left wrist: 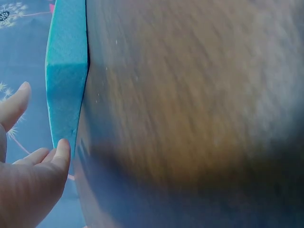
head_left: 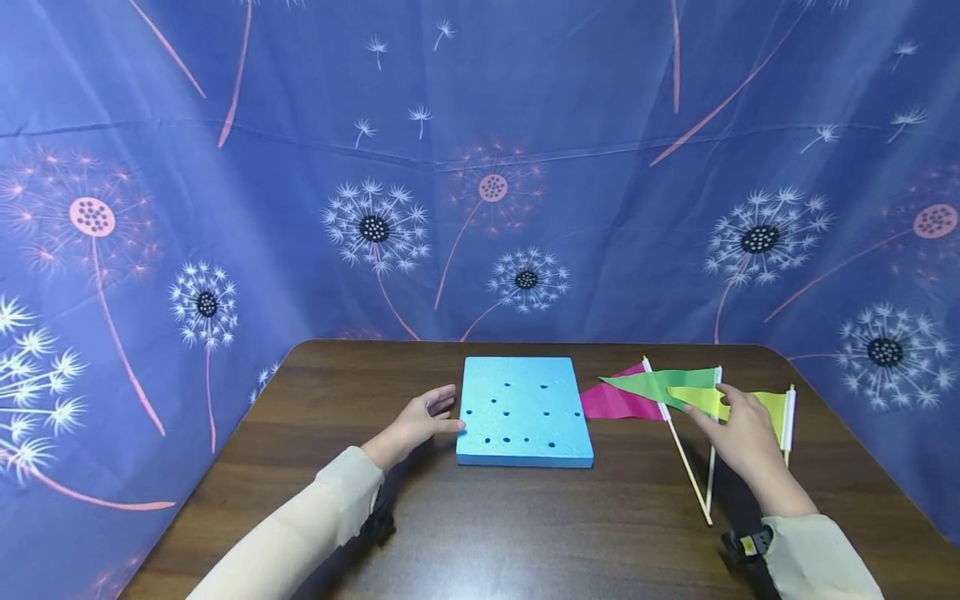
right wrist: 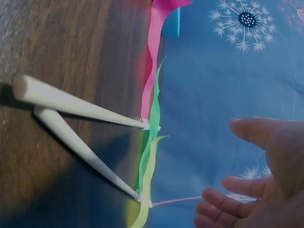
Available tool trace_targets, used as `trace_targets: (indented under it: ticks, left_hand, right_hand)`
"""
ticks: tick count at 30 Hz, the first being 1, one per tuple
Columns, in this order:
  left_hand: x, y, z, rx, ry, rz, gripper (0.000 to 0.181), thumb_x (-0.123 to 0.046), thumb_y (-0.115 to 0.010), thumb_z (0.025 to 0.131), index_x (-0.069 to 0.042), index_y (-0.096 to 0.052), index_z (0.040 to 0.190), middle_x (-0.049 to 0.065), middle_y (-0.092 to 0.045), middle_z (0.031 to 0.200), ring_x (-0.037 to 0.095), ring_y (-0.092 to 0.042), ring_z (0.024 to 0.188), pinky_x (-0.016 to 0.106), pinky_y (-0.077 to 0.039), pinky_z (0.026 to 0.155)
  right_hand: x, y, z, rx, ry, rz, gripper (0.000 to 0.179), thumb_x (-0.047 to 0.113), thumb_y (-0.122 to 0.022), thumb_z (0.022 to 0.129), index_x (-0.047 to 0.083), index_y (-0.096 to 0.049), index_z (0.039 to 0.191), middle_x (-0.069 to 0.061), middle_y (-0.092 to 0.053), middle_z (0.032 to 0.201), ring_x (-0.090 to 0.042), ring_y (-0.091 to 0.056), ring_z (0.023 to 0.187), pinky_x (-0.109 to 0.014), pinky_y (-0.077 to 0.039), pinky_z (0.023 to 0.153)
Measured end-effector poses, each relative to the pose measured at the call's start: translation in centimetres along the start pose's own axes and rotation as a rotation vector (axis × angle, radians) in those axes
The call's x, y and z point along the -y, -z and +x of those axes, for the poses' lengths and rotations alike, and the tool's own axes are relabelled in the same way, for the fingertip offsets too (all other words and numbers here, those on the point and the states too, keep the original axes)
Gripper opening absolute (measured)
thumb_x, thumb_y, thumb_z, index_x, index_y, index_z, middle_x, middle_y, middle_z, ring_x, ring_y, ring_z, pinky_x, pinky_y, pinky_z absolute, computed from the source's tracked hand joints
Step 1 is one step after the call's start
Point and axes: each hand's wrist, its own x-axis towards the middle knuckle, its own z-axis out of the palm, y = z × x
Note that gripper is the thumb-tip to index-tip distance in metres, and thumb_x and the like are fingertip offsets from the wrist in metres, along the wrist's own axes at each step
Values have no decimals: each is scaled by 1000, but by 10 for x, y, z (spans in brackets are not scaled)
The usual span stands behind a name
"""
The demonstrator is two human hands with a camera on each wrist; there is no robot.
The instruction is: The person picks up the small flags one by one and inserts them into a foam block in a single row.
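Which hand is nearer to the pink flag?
Right. The right hand is over the yellow flag, just to the right of the pink flag; the left hand is at the left edge of the blue board, across from it.

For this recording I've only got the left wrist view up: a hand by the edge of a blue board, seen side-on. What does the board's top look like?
Observer: In the head view, small dark holes are scattered over the top of the blue board.
Operator: Anything lying off to its right?
Observer: Yes, a pink flag, a green flag partly overlapping it, and a yellow flag partly overlapping the green one.
Operator: Is any of those being held?
Observer: None that I can see; the right wrist view shows the right hand with its fingers extended and nothing between them.
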Motion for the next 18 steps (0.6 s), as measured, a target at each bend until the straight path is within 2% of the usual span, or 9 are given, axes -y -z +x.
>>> trace_targets:
  ticks: [5,13,18]
  left_hand:
    - [-1,-5,4,22,-11,-22,79,-6,-75,83,1,-32,148,21,-34,154,34,-35,142,43,-37,112]
    - [2,-9,5,5,5,-27,79,0,-76,81,2,-33,147,22,-36,152,35,-37,140,41,-40,110]
    - [2,-8,3,-17,32,-11,78,-1,-75,81,2,-34,147,21,-38,152,35,-38,140,44,-38,111]
  right_hand:
    - [-5,4,-4,-46,-15,0,68,34,-60,93,-20,-42,129,-40,-50,114,-53,-47,102,-62,-41,81]
    - [-11,9,-8,-59,-62,4,65,32,-60,93,-21,-43,128,-39,-52,114,-52,-50,101,-60,-42,80]
    - [-13,9,-11,-86,-88,10,60,27,-63,92,-20,-47,125,-37,-56,110,-51,-55,98,-59,-43,77]
